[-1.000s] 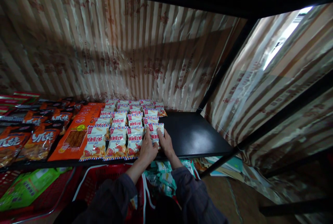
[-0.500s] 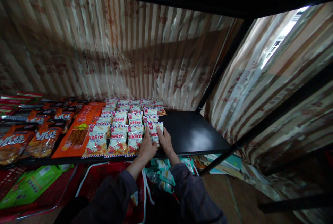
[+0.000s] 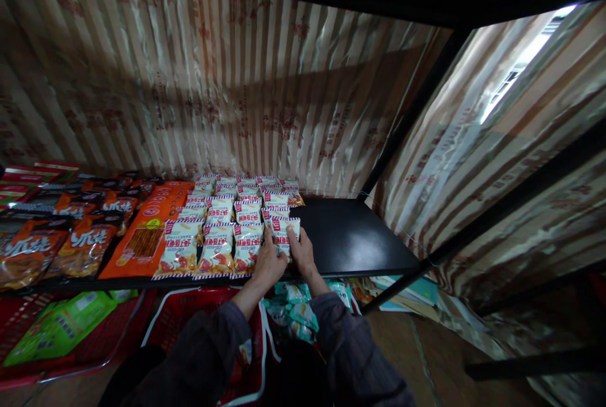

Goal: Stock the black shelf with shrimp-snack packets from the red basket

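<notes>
A small white snack bag [image 3: 283, 238] with red lettering and a striped edge is between my two hands at the front right of a group of matching bags. My left hand [image 3: 269, 263] grips its left side, thumb and fingers closed on it. On the right side, my right hand [image 3: 303, 253] presses against the same bag. Several matching snack bags [image 3: 215, 249] stand in rows to the left and behind. Part of the held bag's lower half is covered by my fingers.
The black shelf [image 3: 353, 236] extends right to a dark post [image 3: 392, 142]. An orange packet [image 3: 146, 230] and brown snack bags [image 3: 88, 246] lie left. Below are a red basket [image 3: 163, 309], green packets [image 3: 300, 312] and a lime-green bag [image 3: 61, 325]. A striped curtain [image 3: 237, 91] hangs behind.
The view has shifted slightly. Both hands stay on the same snack bag at the front of the right-hand row, with hardly any movement against the shelf.
</notes>
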A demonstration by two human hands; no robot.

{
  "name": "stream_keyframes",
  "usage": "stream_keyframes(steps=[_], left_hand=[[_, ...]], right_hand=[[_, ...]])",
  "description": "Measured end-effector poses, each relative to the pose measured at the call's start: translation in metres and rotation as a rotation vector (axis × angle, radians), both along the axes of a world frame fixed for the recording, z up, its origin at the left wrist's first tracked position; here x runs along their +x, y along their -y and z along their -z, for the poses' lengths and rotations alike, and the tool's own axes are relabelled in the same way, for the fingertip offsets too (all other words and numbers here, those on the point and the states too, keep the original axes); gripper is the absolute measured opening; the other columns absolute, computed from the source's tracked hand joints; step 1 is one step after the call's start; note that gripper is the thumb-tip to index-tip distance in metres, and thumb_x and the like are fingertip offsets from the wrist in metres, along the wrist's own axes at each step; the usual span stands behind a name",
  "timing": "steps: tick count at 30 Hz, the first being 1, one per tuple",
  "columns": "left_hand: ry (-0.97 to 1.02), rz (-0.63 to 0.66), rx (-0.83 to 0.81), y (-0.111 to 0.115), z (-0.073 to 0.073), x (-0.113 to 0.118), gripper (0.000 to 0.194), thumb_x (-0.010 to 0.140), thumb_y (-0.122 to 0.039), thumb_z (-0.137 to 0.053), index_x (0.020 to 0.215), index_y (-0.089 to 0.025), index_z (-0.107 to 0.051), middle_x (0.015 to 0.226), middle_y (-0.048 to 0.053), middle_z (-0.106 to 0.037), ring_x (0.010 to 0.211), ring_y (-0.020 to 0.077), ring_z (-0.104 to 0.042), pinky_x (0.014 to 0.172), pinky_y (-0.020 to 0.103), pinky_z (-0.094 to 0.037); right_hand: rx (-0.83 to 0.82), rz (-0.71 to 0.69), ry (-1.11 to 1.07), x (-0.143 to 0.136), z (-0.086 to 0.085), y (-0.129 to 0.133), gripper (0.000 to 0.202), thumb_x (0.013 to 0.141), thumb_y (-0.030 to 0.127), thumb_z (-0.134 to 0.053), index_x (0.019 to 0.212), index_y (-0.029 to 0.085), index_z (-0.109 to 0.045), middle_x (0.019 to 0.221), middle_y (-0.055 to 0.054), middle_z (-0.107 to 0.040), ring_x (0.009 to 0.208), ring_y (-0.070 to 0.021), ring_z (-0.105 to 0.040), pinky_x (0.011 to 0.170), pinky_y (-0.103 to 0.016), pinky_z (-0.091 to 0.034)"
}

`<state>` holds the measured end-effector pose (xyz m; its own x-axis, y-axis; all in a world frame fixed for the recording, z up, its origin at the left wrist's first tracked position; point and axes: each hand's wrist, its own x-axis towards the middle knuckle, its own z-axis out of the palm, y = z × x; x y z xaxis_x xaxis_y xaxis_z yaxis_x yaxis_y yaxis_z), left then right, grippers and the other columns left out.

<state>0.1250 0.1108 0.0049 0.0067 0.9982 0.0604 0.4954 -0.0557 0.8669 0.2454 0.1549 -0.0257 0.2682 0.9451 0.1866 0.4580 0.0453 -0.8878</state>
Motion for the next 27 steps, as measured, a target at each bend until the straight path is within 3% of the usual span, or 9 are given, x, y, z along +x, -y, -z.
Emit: stream_keyframes(steps=[10,27], left_hand=[[-0.055,0.019,-0.021,-0.0023,0.0007,-0.0006,0.074,0.075,-0.015,-0.048,0.142,-0.004,-0.018,0.136,0.021,-0.046,0.122,0.0265,-0.048,0.102,0.036,-0.036],[-0.038,0.004,-0.028,0.0025,0.0003,-0.0014,0.073,0.073,-0.012,-0.049,0.142,-0.009,-0.024,0.137,0.017,-0.045,0.126,0.0254,-0.043,0.106,0.036,-0.033]], right_hand=[[-0.017,0.008,0.008,0.0005,0.0017,0.0019,0.051,0.078,0.063,-0.042,0.096,0.019,-0.061,0.091,-0.007,-0.069,0.080,-0.0227,-0.063,0.072,-0.032,-0.046],[-0.046,0.045,0.061,-0.0030,0.0012,0.0022,0.050,0.080,0.062,-0.040,0.098,0.020,-0.060,0.089,-0.007,-0.069,0.083,-0.0235,-0.063,0.074,-0.032,-0.046]])
